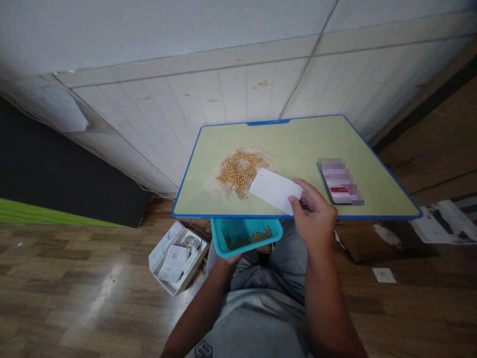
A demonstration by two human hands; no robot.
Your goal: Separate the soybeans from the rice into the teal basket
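My right hand (315, 216) is closed on a white card (274, 190), whose far edge lies beside a pile of yellow beans mixed with white rice (238, 171) on a pale green table with a blue rim (298, 217). Below the table's front edge a teal tray (223, 236) holds several beans. My left hand (228, 259) is under that tray, mostly hidden by it, and only a sliver of the hand shows.
A phone (339, 183) lies on the table to the right of my right hand. A white box of papers (177, 258) sits on the wooden floor at the left. Papers (443, 223) lie on the floor at the right. A white panelled wall stands behind the table.
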